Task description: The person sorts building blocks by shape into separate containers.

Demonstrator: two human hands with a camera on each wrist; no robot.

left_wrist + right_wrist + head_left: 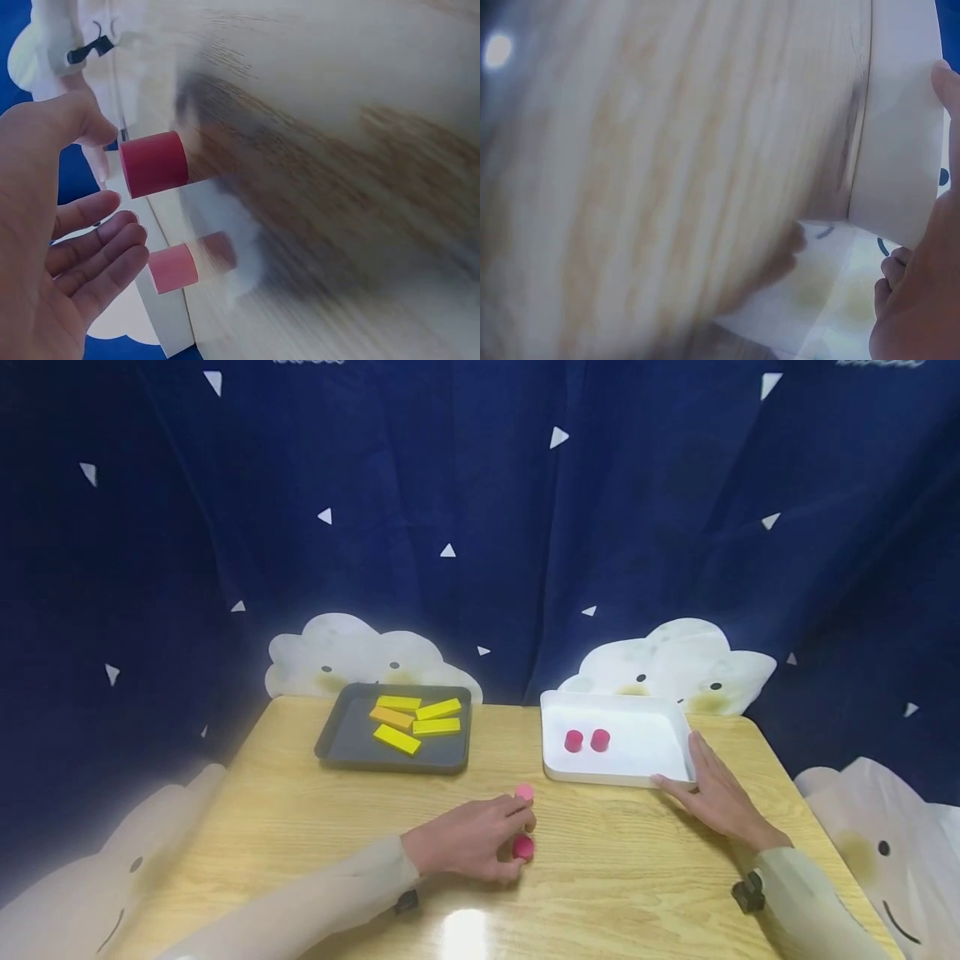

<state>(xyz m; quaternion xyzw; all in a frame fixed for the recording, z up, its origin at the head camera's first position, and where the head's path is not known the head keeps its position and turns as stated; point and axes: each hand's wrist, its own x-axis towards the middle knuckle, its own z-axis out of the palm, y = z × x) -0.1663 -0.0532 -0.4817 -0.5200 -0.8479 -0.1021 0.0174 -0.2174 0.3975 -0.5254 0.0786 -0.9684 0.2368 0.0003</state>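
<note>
My left hand (480,839) is low over the table with its thumb and fingers spread around a crimson cylinder block (523,847). In the left wrist view the thumb tip is right beside this crimson block (154,163), while the loosely bent fingers stand apart from it. A lighter pink cylinder (524,792) stands just beyond the fingers. At the near right corner of a white tray (600,777), my right hand (720,793) grips the rim, thumb along the front and fingers along the right side. Two crimson cylinders (573,741) stand inside that tray.
A dark grey tray (345,739) at the back left holds several yellow blocks (397,739) and an orange block (392,718). The wooden table (300,827) ends at a navy curtain (480,485) with cloud figures.
</note>
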